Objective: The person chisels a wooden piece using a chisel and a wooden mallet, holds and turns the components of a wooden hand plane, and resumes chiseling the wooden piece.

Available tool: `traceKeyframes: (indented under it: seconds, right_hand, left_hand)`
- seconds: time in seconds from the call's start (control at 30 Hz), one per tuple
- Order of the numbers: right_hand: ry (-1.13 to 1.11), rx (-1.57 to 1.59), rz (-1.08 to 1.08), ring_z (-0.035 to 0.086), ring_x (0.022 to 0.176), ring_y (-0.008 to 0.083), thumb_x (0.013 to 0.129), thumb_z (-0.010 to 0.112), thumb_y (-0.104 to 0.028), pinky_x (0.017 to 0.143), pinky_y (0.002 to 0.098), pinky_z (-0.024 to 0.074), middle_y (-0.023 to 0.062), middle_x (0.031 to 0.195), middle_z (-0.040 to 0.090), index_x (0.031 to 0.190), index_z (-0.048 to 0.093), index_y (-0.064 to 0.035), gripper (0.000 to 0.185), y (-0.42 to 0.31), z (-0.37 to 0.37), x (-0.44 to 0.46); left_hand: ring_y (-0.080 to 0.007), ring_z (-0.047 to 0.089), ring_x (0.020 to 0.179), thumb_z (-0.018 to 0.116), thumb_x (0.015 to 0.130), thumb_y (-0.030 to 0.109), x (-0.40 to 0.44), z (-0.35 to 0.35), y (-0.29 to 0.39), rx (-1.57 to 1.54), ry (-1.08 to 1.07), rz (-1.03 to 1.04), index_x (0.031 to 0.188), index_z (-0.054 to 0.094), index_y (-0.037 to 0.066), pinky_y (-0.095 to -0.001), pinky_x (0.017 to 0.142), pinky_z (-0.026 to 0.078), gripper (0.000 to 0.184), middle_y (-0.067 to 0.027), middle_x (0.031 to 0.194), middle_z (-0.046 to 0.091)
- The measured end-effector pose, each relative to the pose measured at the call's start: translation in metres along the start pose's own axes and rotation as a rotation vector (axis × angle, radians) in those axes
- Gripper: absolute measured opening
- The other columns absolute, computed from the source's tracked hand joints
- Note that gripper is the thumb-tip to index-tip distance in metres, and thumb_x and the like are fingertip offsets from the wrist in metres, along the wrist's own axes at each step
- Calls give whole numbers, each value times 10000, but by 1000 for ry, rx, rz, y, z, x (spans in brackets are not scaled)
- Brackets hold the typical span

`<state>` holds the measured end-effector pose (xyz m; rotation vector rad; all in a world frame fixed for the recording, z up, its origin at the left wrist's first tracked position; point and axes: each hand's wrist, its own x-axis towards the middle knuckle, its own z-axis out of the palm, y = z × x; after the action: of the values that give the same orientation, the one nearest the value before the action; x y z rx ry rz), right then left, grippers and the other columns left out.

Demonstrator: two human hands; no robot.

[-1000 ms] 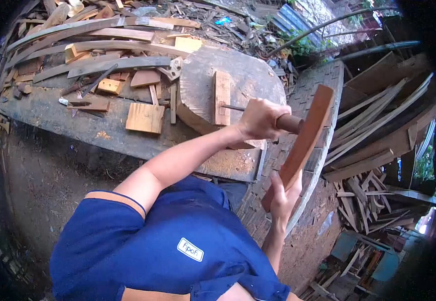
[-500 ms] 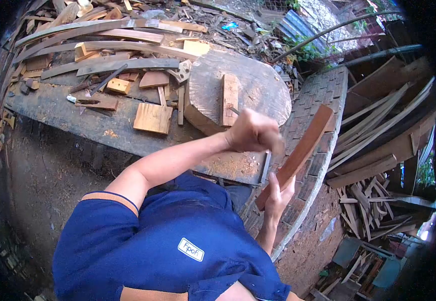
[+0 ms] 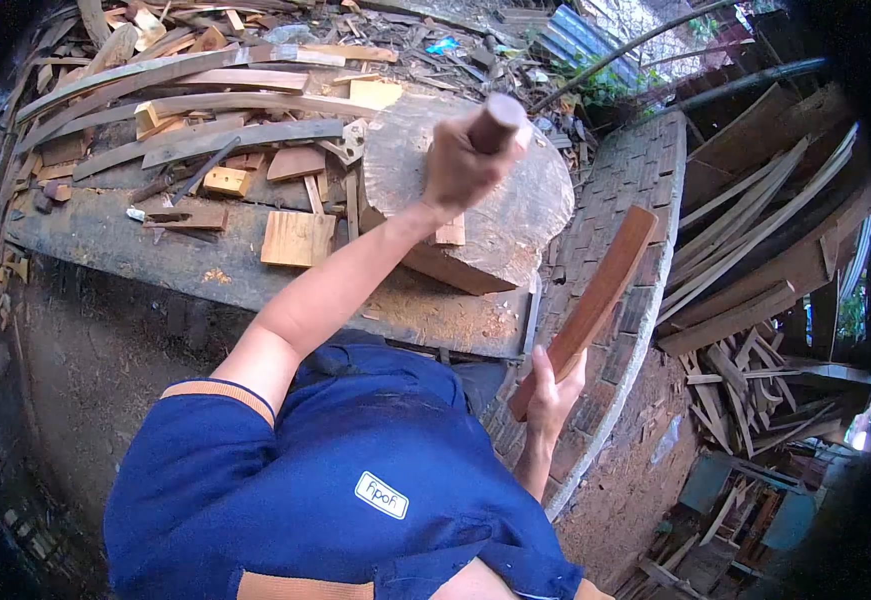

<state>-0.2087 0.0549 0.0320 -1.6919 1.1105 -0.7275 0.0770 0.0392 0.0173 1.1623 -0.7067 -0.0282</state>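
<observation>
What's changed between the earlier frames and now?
Left hand moved forward and left over the small wood block, swinging the tool handle from sideways to pointing up at the camera. The wooden bar no longer overlaps the handle in view. Nothing grabbed or released; right hand still grips the bar. Stump unmoved.

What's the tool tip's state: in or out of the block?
Cannot tell: the left hand hides the tip and most of the block; only the handle shows.

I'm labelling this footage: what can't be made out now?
- Head view: far end of the handled tool, hidden by the left hand.
- Head view: most of the small wooden block, behind that hand.
- Head view: elbow of the right hand's arm, behind the blue shirt.
</observation>
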Motion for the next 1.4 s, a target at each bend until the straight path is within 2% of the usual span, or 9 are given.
traceKeyframes:
  seconds: [0.23,0.37,0.5,0.8,0.87,0.93,1.3,1.37,1.4]
  right_hand:
    - [-39,-74,33,561,679,135,813,694,-216,538,258,480,60,879,538,1149,506,0,442,7,-4,0]
    - [-26,-78,79,570,878,178,806,700,-225,781,312,469,89,978,565,1191,516,19,491,-10,-1,-4]
    - [-25,-80,96,548,956,194,804,703,-224,876,328,422,96,1016,565,1196,516,19,498,-8,-3,-5]
    - [-53,-87,127,548,925,178,812,698,-197,841,314,436,89,1019,560,1203,504,21,488,-8,-1,-4]
    - [-8,-77,15,513,545,110,827,685,-135,481,257,423,21,732,516,990,479,-40,279,-12,4,-3]
    - [-11,-76,16,514,533,109,828,685,-137,471,255,424,22,729,517,993,475,-41,284,-13,4,-2]
    - [-43,-78,43,521,525,116,826,694,-155,466,256,438,27,740,521,1016,465,-40,319,-11,2,5]
    - [-45,-114,-172,520,525,113,826,691,-154,454,253,434,38,768,532,1052,479,-29,334,0,-5,12]
    - [-62,-110,-24,519,542,108,824,683,-155,472,250,440,47,796,545,1102,491,-10,368,-33,-7,12]
  left_hand:
    - [-296,659,641,781,697,252,-34,23,16,163,-354,104,856,660,116,-377,579,511,242,-118,722,664]
    - [-295,662,674,771,665,254,-51,41,6,217,-365,216,843,620,135,-406,596,511,262,-103,736,659]
    - [-297,658,678,748,665,257,-53,46,5,243,-422,198,824,591,135,-422,587,500,255,-83,718,648]
    - [-317,654,685,737,666,241,-46,48,4,260,-390,179,839,583,138,-437,592,499,254,-96,709,642]
    - [-322,654,689,736,667,240,-44,47,4,254,-387,176,843,583,137,-439,595,500,254,-100,711,642]
    - [-305,672,736,769,675,222,-41,44,8,314,-428,168,918,630,116,-394,631,522,299,-111,796,674]
    - [-323,657,698,737,679,246,-40,47,3,257,-372,165,853,593,138,-437,602,506,251,-105,728,648]
    - [-319,657,693,737,678,247,-40,47,3,261,-359,169,849,594,137,-434,598,506,249,-105,722,646]
    - [-315,657,687,739,674,248,-38,46,5,253,-367,178,841,596,135,-432,594,505,247,-104,714,645]
